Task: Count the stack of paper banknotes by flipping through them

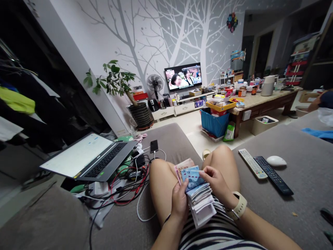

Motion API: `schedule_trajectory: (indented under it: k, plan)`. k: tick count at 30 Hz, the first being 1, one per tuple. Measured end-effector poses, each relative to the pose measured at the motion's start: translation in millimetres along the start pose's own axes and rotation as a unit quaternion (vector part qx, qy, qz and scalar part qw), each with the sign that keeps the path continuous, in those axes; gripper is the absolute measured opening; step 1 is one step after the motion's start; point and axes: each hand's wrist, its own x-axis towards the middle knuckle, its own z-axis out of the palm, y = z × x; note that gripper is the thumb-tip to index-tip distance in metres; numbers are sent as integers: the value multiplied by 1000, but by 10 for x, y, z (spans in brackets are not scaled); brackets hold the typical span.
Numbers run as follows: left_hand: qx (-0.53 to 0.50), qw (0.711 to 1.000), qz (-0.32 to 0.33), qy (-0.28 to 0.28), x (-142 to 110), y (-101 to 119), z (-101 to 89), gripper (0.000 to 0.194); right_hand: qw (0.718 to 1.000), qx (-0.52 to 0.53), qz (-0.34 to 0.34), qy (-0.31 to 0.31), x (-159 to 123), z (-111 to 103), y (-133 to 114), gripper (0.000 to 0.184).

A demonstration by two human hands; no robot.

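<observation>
I sit on a grey sofa with my knees in front of me. My left hand [179,203] is wrapped around a thick stack of banknotes [199,198] held over my lap. My right hand [214,180], with a pale watch at its wrist, pinches the top edge of the upper blue note. A pinkish note sticks out behind the blue one at the stack's far side. The lower notes fan out toward my striped shirt.
An open laptop [90,158] lies to my left on the sofa beside tangled cables [130,187] and a phone [154,146]. Two remotes [262,168] and a white mouse [276,160] lie to my right. Beyond are a switched-on TV [183,76], a potted plant, a fan and a cluttered table [260,99].
</observation>
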Motion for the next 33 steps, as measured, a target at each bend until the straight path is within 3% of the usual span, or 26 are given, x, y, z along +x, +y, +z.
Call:
schedule_trajectory:
  k: [6,23,33]
  plan:
    - [8,998,29,53,17,23,1,33,1000,-9,-16,-11,-37,16,-41,33]
    - [28,997,32,57,-1,37,20,31,999,22,-9,-27,-41,22,-45,28]
    - [16,997,24,66,42,7,-27,36,999,32,1,-30,-34,10,-29,37]
